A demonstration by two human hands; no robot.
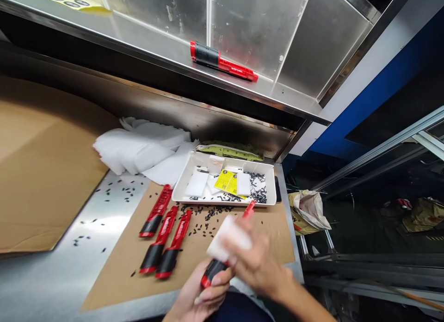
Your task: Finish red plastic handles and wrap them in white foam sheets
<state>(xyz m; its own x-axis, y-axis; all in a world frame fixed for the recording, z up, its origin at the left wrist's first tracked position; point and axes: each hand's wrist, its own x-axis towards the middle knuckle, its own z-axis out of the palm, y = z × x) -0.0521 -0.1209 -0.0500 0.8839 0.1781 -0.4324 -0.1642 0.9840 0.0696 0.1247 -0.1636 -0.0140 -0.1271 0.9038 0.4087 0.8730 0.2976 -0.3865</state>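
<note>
My left hand (194, 292) is wrapped round the black end of a red-and-black plastic tool housing (212, 270), low at the table's front. A white wipe (224, 234) lies over the housing's middle, pressed by the closed fingers of my right hand (258, 262); this hand is smeared by motion. The housing's red tip (249, 210) pokes out beyond the wipe. To the left, three similar housings lie side by side on a cardboard sheet (114, 285), one of them at the front right (176, 243). Small black pieces (208, 215) are scattered behind my hands.
A white tray (222, 202) holds yellow cards, white pads and small black parts. White sheets (142, 144) are heaped behind it to the left. Large cardboard (45, 174) covers the left side. Another housing (222, 60) rests on the metal shelf above. A paper bag (308, 211) stands right.
</note>
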